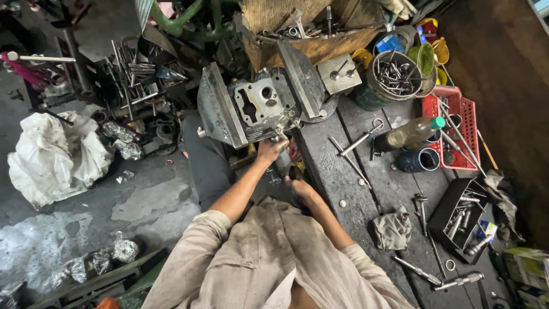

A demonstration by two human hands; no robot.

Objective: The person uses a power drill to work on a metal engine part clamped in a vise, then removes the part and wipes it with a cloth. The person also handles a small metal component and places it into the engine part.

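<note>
Below the clamped cylinder head (264, 103), left hand (270, 150) fingers seemingly touching.

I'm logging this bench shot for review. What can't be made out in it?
Head view only:
- Left hand: fingertips hidden under the engine part in the vise; grip unclear.
- Right hand: fingers lost in shadow at the bench edge.
- Bucket contents: too small to sort.
- Cardboard box: cut off by the right edge.
</note>
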